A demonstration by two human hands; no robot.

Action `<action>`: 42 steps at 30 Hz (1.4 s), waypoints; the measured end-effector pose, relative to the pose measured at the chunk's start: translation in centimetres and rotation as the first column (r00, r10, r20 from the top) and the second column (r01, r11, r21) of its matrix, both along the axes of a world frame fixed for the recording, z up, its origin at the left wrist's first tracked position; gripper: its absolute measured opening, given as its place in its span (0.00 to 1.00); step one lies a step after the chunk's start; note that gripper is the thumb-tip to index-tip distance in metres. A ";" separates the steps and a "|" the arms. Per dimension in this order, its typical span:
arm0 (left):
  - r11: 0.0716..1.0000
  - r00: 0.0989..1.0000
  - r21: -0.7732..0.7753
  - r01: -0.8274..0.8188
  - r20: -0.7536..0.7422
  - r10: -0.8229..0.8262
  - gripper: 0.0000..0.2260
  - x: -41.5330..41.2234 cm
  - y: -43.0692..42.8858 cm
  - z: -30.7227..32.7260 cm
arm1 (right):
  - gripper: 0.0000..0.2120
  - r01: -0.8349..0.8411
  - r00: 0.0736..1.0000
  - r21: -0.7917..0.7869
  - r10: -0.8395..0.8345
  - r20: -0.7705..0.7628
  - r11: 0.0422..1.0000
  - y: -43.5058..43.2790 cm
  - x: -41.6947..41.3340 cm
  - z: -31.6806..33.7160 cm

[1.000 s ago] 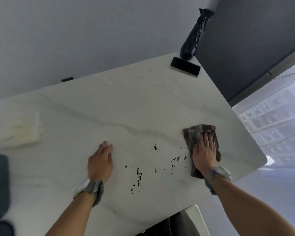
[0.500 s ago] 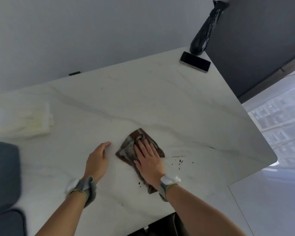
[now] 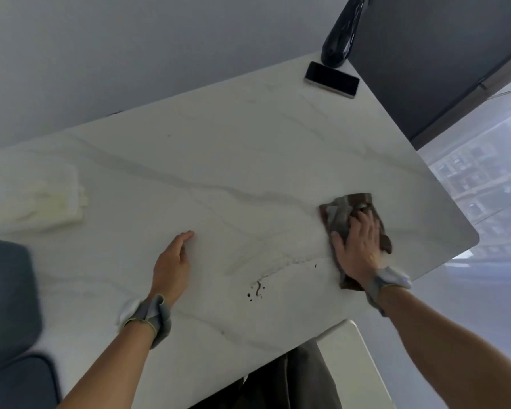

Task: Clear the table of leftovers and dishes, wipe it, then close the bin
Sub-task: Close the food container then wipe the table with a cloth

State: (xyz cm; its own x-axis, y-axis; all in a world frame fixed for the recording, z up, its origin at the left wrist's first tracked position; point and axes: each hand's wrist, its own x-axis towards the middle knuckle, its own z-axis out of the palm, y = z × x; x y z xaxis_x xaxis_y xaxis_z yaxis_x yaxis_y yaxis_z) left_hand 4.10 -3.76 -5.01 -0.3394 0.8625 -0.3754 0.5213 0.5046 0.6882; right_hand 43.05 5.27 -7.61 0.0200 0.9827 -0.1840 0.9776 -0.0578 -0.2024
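Brown cloth (image 3: pixel 348 211), soft and limp, judged best pressed flat under a spread palm, is pinned near the table (image 3: pixel 219 143) right edge by the open right hand (image 3: pixel 359 246); left hand (image 3: pixel 171 264) is rested open, empty.

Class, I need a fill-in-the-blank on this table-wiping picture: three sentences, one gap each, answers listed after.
1. The right hand presses flat on a brown ______ on the table.
2. The left hand rests on the table holding ______.
3. Dark spots remain on the marble between the two ______.

Missing words: cloth; nothing; hands
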 end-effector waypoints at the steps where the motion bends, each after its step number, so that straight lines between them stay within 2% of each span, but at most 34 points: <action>1: 1.000 1.000 -0.002 -0.004 0.011 0.004 0.18 -0.5 -0.5 0.3 | 0.32 -0.085 0.996 0.042 0.086 -0.036 0.996 -1.6 -3.3 -0.2; 4: 0.997 0.998 0.057 -0.060 0.029 0.058 0.17 -1.3 -1.9 0.9 | 0.30 -0.267 0.950 0.062 0.274 -0.153 0.962 -7.3 -14.1 -0.3; 7: 0.988 0.996 0.127 -0.093 -0.005 0.094 0.17 -2.8 -3.4 1.4 | 0.28 -0.530 0.829 0.076 0.534 -0.165 0.845 -14.8 -23.4 -0.7; 9: 0.986 0.994 0.129 -0.102 -0.034 0.107 0.17 -3.5 -4.3 1.8 | 0.26 -0.617 0.776 0.074 0.622 -0.106 0.783 -18.3 -25.9 -0.9; 12: 0.983 0.989 0.131 -0.128 -0.051 0.136 0.17 -3.9 -4.4 1.3 | 0.23 -0.639 0.761 0.108 0.647 -0.058 0.761 -18.1 -24.7 -1.5; 15: 0.983 0.988 0.139 -0.118 -0.083 0.130 0.18 -2.9 -4.0 -0.2 | 0.22 -0.505 0.854 0.123 0.515 -0.076 0.854 -14.7 -19.4 -1.8; 17: 0.989 0.983 0.122 -0.088 -0.153 0.106 0.18 -1.5 -3.4 -1.6 | 0.23 -0.323 0.943 0.108 0.329 -0.043 0.940 -11.1 -13.4 -1.9; 19: 0.993 0.963 0.088 -0.074 -0.252 0.095 0.18 -0.2 -3.0 -2.5 | 0.26 -0.119 0.993 0.088 0.118 0.009 0.989 -7.6 -6.5 -1.5; 23: 0.984 0.922 0.082 -0.157 -0.345 0.176 0.17 1.5 -2.2 -3.3 | 0.32 0.215 0.972 0.073 -0.221 0.077 0.974 -0.5 5.7 -0.6; 26: 0.975 0.904 0.118 -0.186 -0.370 0.217 0.18 1.0 -2.1 -3.1 | 0.35 0.275 0.955 0.014 -0.275 0.113 0.961 4.1 8.0 -0.5; 28: 0.959 0.907 0.136 -0.247 -0.316 0.279 0.19 0.2 -1.9 -2.6 | 0.35 0.208 0.973 0.047 -0.211 0.089 0.977 6.7 5.8 -0.8; 32: 0.921 0.911 0.146 -0.362 -0.153 0.382 0.17 -1.2 -1.9 -1.0 | 0.31 -0.048 0.998 0.058 0.045 0.042 0.997 10.0 -2.5 -1.3; 36: 0.904 0.907 0.137 -0.405 -0.061 0.416 0.17 -2.0 -3.2 -0.3 | 0.28 -0.280 0.959 0.097 0.282 -0.006 0.955 7.0 -12.6 -1.1; 39: 0.913 0.922 0.159 -0.374 -0.044 0.386 0.17 -2.8 -5.1 0.0 | 0.25 -0.480 0.863 0.101 0.490 -0.127 0.872 -1.0 -20.3 -0.8; 42: 0.929 0.938 0.181 -0.322 -0.074 0.340 0.17 -3.5 -6.2 0.3 | 0.22 -0.708 0.658 0.132 0.716 -0.235 0.694 -12.3 -24.7 -1.6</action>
